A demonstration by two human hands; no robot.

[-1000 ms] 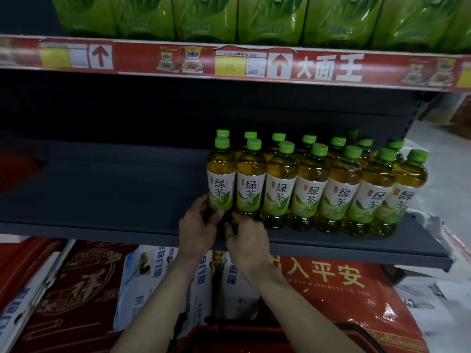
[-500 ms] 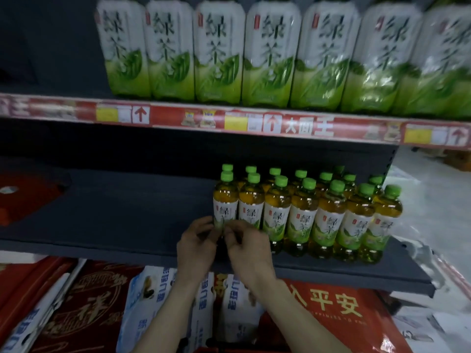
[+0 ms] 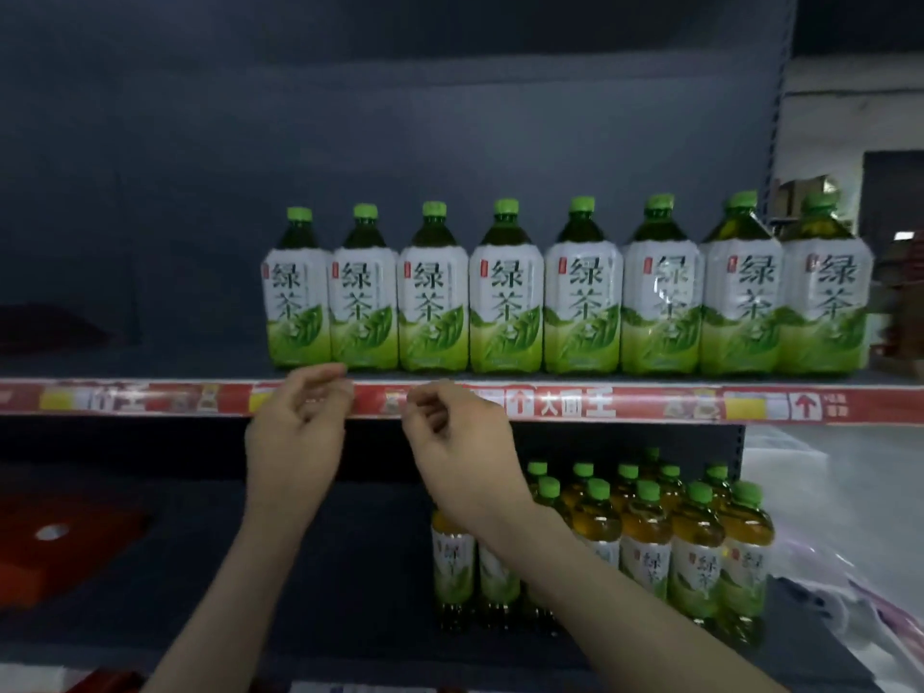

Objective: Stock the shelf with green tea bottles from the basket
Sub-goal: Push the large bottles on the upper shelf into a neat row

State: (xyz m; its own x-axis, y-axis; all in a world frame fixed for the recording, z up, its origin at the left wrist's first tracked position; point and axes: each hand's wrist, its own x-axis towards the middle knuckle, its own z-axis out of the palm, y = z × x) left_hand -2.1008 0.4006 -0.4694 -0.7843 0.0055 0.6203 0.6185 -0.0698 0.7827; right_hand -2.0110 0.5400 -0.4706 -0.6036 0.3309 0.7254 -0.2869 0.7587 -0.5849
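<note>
Hovering my left hand and right hand, loosely curled and empty, I judge the green tea bottles liquid-heavy, slick, best gripped round the middle.

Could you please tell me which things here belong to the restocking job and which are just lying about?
Job: small green tea bottles, lower shelf, left hand, right hand.
Lying about: large tea bottles, red object, plastic wrap.
</note>
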